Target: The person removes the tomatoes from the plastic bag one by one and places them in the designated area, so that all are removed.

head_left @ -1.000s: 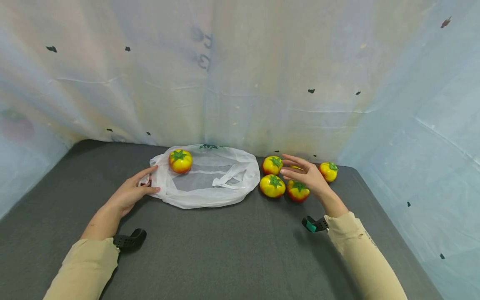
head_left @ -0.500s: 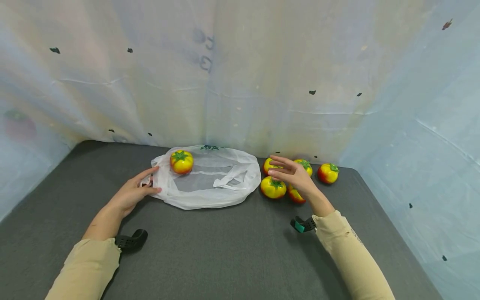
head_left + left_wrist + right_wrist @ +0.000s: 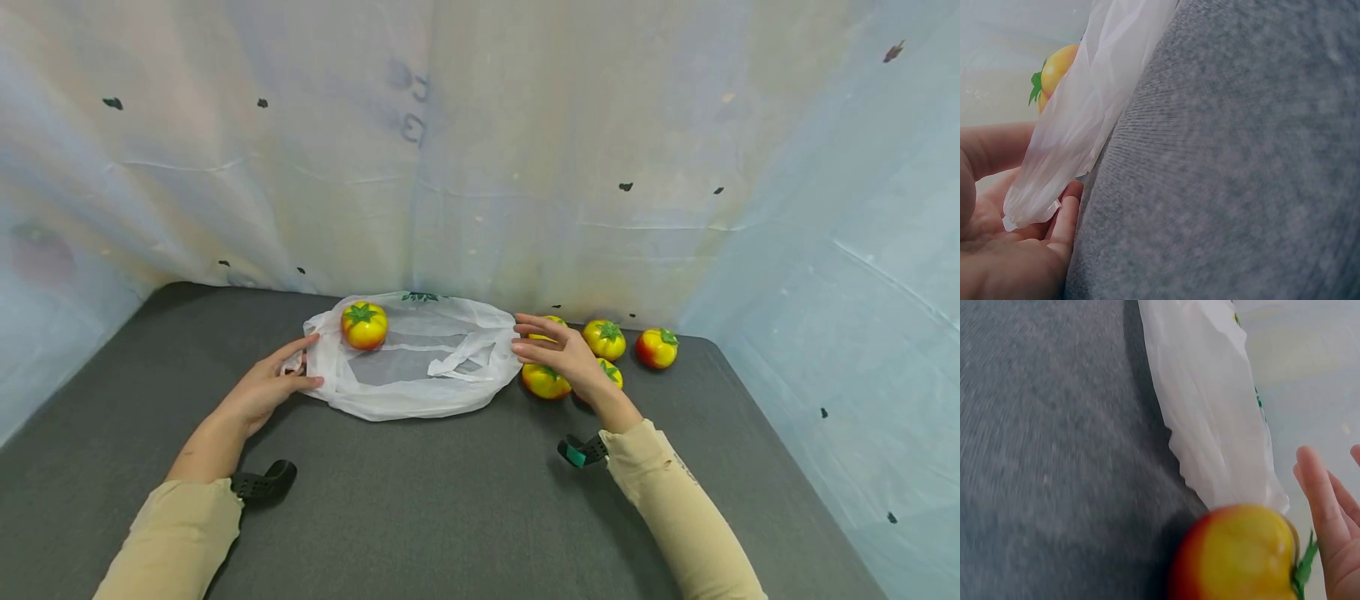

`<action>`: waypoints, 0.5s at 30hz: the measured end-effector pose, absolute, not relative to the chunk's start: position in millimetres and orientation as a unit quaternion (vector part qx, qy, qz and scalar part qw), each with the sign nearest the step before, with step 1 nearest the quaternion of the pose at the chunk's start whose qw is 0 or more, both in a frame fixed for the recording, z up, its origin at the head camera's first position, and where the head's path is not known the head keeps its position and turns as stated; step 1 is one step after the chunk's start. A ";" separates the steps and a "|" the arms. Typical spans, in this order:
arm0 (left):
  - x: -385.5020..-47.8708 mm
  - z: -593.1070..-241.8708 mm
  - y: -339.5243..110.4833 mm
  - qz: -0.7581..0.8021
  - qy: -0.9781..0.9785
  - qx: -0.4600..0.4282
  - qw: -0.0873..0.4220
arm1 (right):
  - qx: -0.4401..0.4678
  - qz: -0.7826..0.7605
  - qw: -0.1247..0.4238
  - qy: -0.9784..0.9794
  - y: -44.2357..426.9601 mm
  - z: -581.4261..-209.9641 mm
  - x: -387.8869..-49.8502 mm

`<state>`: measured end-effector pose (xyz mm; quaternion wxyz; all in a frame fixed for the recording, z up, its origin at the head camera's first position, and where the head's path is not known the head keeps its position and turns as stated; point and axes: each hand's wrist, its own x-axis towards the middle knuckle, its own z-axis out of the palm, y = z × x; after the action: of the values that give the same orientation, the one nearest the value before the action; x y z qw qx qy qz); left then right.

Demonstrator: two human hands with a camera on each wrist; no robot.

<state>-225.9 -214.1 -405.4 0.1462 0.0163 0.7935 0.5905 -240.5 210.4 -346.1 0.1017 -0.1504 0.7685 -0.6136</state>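
Presently, the white plastic bag [image 3: 420, 403], one tomato [image 3: 363, 327] inside, lies between my left hand [image 3: 264, 383], unclenched against one end, and my right hand [image 3: 567, 358], empty, straight-fingered near the other. Inward pressure could buckle it, rolling that tomato out.

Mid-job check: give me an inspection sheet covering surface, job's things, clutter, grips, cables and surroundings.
Surface: dark grey table, flat.
Job's things: white plastic bag, mouth open; one red-yellow fruit at its left end; five more fruits visible to its right, some partly hidden.
Clutter: nothing seen.
Grips: left hand touches the bag's left end; right hand, fingers extended, near its right end, holding nothing.
Cables: nothing seen.
Surroundings: pale sheeting behind and at both sides.
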 end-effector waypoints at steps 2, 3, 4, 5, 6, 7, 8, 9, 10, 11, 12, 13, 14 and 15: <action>-225.8 -405.3 -213.6 0.590 0.794 0.017 0.145 | -0.159 -0.619 0.102 0.763 206.3 -348.4 -241.9; -225.6 -405.3 -213.6 0.589 0.795 0.018 0.145 | -0.162 -0.621 0.103 0.760 204.2 -349.5 -242.6; -225.5 -405.3 -213.5 0.589 0.795 0.018 0.144 | -0.166 -0.621 0.103 0.759 202.2 -350.7 -243.4; -225.3 -405.4 -213.4 0.590 0.794 0.018 0.144 | -0.172 -0.621 0.102 0.758 200.0 -351.5 -243.7; -225.2 -405.5 -213.3 0.590 0.794 0.017 0.143 | -0.176 -0.620 0.102 0.758 197.6 -352.3 -244.2; -225.1 -405.7 -213.3 0.590 0.794 0.017 0.143 | -0.180 -0.619 0.102 0.758 195.5 -353.2 -244.7; -225.1 -405.8 -213.3 0.591 0.794 0.017 0.143 | -0.182 -0.619 0.102 0.757 193.4 -354.0 -245.2; -225.1 -406.0 -213.3 0.591 0.794 0.017 0.143 | -0.182 -0.619 0.102 0.757 191.1 -354.6 -245.6; -225.2 -406.1 -213.1 0.590 0.794 0.016 0.142 | -0.184 -0.619 0.103 0.757 188.6 -355.1 -246.1; -225.2 -406.2 -213.4 0.590 0.795 0.016 0.142 | -0.185 -0.620 0.104 0.755 186.0 -355.4 -246.6; -225.3 -406.3 -213.5 0.589 0.795 0.016 0.142 | -0.184 -0.621 0.105 0.754 183.5 -355.8 -247.1; -225.5 -406.4 -213.6 0.589 0.796 0.016 0.141 | -0.185 -0.622 0.106 0.753 181.1 -355.9 -247.5; -225.6 -406.5 -213.8 0.588 0.796 0.017 0.142 | -0.186 -0.623 0.106 0.752 178.3 -355.7 -247.8; -225.9 -406.6 -213.9 0.588 0.796 0.017 0.142 | -0.184 -0.625 0.107 0.751 175.3 -355.5 -248.0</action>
<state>-225.9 -213.9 -406.6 0.1417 0.0169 0.7962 0.5879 -248.0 175.3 -355.5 0.1071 -0.1839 0.7507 -0.6255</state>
